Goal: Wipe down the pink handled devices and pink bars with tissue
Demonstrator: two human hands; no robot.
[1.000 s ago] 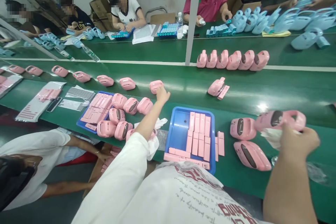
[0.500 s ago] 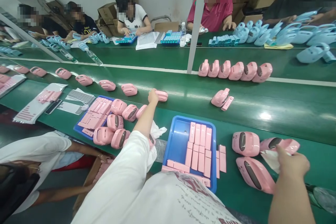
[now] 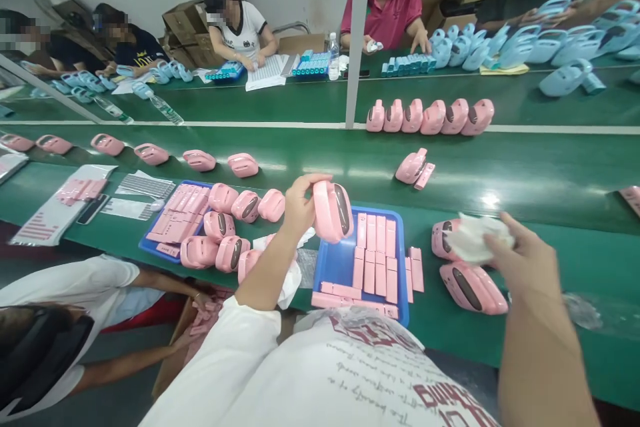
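Observation:
My left hand [image 3: 300, 208] grips a pink plastic housing [image 3: 327, 215] with a dark oval window, holding it up above the far edge of a blue tray [image 3: 330, 260]. Rows of pink rectangular pieces [image 3: 370, 263] lie in that tray. In my right hand [image 3: 530, 253] is a crumpled white cloth [image 3: 470, 239], bunched between thumb and fingers. It partly covers one pink housing [image 3: 442, 240] on the green table. Just in front of that lies another pink housing [image 3: 473, 288], on its side.
Spaced pink housings [image 3: 199, 160] line the green belt [image 3: 290, 153] to the left. Six-sided clutter aside, several housings [image 3: 233, 253] crowd a second blue tray [image 3: 173, 220]. A co-worker's arms [image 3: 173, 283] reach into a box at lower left. A post [image 3: 356, 40] rises beyond the belt.
My left hand has lifted a pink housing off the belt and brought it nearer. My right hand has come up and left with the cloth, no longer on the housing it touched.

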